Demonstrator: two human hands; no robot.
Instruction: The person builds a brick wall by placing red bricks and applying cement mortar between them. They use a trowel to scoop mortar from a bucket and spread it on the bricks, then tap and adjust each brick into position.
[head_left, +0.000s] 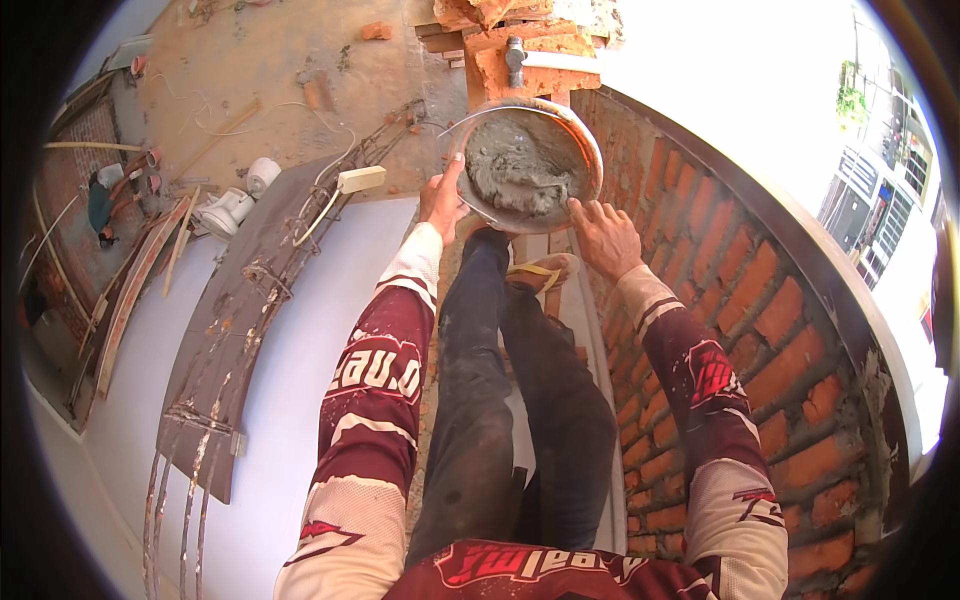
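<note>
A round bucket point(592, 140) with a thin wire handle is in front of me, above my feet. Wet grey mortar point(520, 168) fills much of it, heaped unevenly. My left hand point(442, 203) is closed on the left side of its rim, the thumb pointing up along the edge. On the lower right side, my right hand point(607, 238) grips the rim with its fingers bent. The bucket's underside is hidden. Just beyond it, a hammer point(516, 62) with a pale handle lies on a stack of orange bricks point(490, 78).
An unplastered brick wall point(760, 320) rises close on my right. To the left, a dark board point(235, 320) and tied steel bars point(205, 430) lie over a pale surface. Far below left, a person point(105, 205) is near some planks point(145, 285). My sandalled foot point(548, 272) stands below the bucket.
</note>
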